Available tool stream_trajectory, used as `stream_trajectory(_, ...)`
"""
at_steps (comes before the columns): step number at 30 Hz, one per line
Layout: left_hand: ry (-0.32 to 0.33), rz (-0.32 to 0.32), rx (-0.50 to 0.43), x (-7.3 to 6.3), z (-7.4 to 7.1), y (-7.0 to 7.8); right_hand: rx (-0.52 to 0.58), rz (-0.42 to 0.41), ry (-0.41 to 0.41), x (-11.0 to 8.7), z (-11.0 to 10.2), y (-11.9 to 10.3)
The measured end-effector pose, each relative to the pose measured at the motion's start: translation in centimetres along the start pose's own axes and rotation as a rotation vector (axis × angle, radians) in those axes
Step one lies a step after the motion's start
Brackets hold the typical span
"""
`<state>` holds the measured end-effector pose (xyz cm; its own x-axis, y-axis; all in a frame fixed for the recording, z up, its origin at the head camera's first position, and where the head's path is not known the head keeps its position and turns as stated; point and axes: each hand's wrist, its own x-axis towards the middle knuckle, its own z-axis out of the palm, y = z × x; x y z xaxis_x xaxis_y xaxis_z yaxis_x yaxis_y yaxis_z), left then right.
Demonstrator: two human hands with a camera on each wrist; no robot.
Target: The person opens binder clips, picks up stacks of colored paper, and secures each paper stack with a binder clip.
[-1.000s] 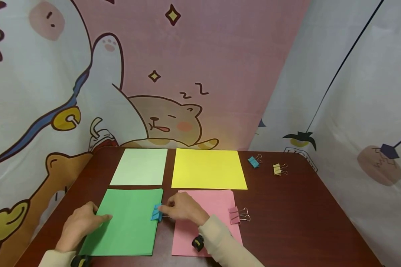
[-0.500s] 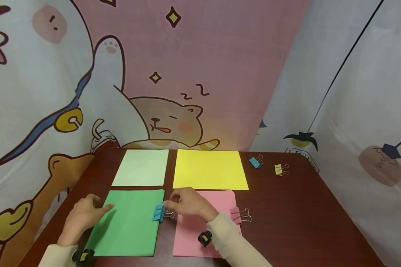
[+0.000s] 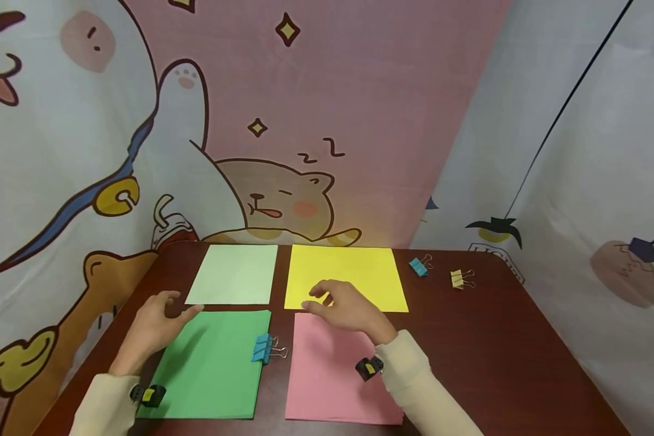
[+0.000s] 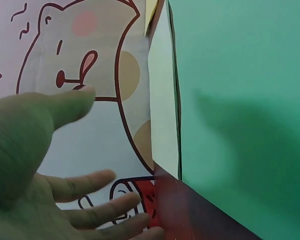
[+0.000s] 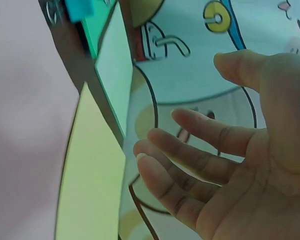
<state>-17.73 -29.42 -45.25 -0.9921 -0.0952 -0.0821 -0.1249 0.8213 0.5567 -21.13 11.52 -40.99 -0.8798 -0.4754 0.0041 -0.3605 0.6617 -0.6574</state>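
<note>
My left hand [image 3: 154, 327] hovers over the left edge of the green paper stack [image 3: 212, 375], fingers spread and holding nothing. A blue binder clip [image 3: 261, 349] sits on that stack's right edge, its wire handles pointing right. Over the upper part of the pink paper stack [image 3: 332, 387] hangs my right hand [image 3: 349, 307], relaxed and apart from the paper. In the right wrist view, its fingers [image 5: 190, 155] are loosely bent around nothing. The pink clip on the pink stack is hidden behind my right forearm.
Behind these lie pale green paper [image 3: 234, 275] and yellow paper [image 3: 310, 269]. At the back right of the brown table [image 3: 496, 363] are a loose blue binder clip [image 3: 419, 267] and a yellow one [image 3: 457, 279]. A patterned cloth [image 3: 387, 121] hangs behind the table.
My right hand has let go of the blue clip and moved up and right over the pink stack. My left hand has lifted from the green stack and shifted slightly forward.
</note>
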Motion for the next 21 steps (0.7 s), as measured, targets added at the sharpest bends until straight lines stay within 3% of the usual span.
stream_trajectory(10, 0.024, 0.116, -0.017, 2.1, 0.3, 0.3, -0.03, 0.072, 0.063, -0.9, -4.2, 3.8)
stream_trajectory(16, 0.027, 0.19, -0.011, 3.7, 0.2, 0.1, -0.081, 0.112, 0.114, -1.3, -5.7, 6.9)
stream_trajectory(21, 0.004, 0.214, -0.012, 5.1, 0.2, 0.1, -0.128, 0.151, 0.156, -1.8, -6.6, 9.4)
